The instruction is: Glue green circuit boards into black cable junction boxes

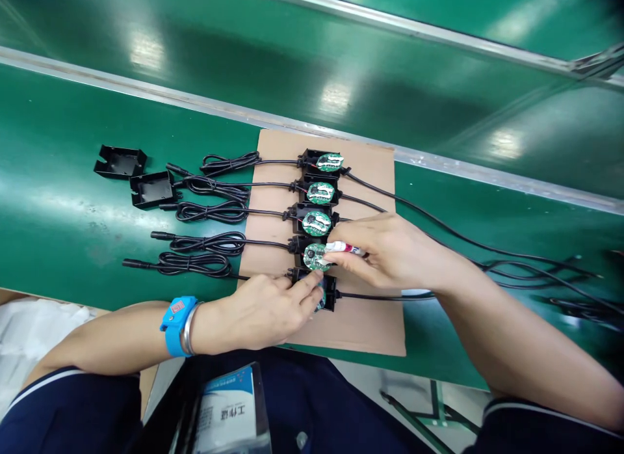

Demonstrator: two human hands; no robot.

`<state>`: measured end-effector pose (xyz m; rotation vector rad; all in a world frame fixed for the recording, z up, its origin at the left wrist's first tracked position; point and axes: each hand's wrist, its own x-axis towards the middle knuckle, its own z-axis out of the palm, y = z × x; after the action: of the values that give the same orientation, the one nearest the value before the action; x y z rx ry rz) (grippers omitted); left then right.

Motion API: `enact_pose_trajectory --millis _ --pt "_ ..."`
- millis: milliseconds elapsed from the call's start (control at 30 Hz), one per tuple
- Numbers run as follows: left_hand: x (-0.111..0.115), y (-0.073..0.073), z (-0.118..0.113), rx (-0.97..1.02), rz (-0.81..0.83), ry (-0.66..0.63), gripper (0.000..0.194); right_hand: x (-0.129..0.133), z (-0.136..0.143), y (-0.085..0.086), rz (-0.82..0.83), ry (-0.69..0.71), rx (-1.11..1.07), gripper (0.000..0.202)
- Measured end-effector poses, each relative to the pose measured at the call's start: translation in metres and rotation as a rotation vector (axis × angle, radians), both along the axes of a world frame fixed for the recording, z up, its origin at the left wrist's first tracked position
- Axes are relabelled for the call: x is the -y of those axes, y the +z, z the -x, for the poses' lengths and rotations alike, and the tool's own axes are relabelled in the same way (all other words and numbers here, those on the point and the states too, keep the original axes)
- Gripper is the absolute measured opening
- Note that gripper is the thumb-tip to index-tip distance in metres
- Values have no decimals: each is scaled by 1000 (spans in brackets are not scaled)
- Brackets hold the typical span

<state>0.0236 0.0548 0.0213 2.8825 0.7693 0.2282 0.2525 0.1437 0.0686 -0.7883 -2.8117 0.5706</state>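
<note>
My right hand (385, 249) is closed on a small white squeeze tube (337, 247) with red and blue print, its tip over a round green circuit board (314, 257). My left hand (270, 307) lies over the nearest black box (330, 293), fingers stretched out and partly covering the board there. Its index fingertip reaches the edge of the board under the tube. Farther away, three more black boxes line up, bearing a far board (330, 162), a second board (320, 192) and a middle board (316, 223). White streaks show on these three boards.
A brown cardboard sheet (375, 330) lies beneath the boxes on the green table (58, 246). Coiled black cables (212, 211) spread to the left, and loose cables (487, 249) to the right. Two black box shells (153, 188) sit at the back left. A metal rail (195, 101) runs behind.
</note>
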Motion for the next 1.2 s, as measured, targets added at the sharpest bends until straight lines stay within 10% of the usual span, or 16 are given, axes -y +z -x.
enact_pose_trajectory --millis 1200 --pt "-1 2 -1 27 31 -8 43 -13 17 8 49 52 22 29"
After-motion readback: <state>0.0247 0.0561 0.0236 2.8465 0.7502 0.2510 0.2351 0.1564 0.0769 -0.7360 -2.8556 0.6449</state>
